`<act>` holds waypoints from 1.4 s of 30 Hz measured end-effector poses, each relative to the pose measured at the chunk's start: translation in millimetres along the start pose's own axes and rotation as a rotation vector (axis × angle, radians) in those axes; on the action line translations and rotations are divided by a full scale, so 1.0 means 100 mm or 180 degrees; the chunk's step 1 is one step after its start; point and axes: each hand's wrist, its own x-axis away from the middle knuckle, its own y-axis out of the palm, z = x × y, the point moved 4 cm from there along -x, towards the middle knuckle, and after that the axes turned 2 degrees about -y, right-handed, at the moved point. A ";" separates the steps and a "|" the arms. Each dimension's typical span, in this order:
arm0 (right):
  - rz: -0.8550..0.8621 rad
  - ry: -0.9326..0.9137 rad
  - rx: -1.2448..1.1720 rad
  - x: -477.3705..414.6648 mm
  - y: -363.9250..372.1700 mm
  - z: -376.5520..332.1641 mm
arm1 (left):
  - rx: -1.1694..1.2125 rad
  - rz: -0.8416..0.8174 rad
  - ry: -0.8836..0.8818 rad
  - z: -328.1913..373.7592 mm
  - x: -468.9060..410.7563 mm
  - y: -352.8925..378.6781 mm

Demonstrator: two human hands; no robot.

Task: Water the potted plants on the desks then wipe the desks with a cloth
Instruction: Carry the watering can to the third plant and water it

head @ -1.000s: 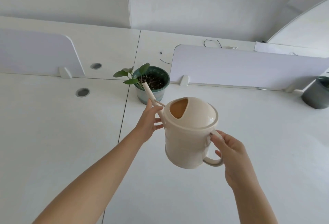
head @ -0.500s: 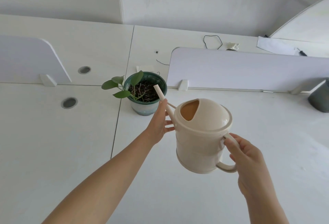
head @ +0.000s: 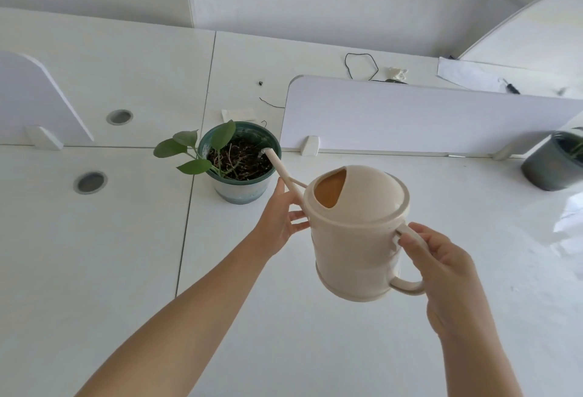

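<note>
Spout tip (head: 272, 155) moved from pot rim to over the soil; can tipped forward.
Right hand (head: 440, 265) grips handle of cream plastic watering can (head: 356, 239); left hand (head: 279, 218) pinches spout base. Round green plastic pot with leafy plant (head: 241, 190) sits just ahead of left hand on white desk (head: 94, 270). Dark grey pot (head: 547, 166) far right of right hand.

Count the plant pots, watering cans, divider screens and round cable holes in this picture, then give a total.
Plant pots: 2, green pot and dark grey pot
Watering cans: 1, cream watering can
Divider screens: 2, left screen and right screen
Cable holes: 2, far hole and near hole
Total: 7
</note>
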 end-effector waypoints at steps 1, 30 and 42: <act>0.0006 -0.0005 0.0008 0.02 0.00 0.00 | -0.0018 0.0005 -0.0010 -0.01 0.01 -0.01; -0.0015 0.0030 0.0014 0.35 0.17 0.15 | -0.0209 0.0271 -0.0088 0.09 0.33 -0.16; -0.0202 0.0619 0.0021 0.85 0.21 0.84 | -0.0483 0.0749 -0.0129 -0.19 1.16 -0.61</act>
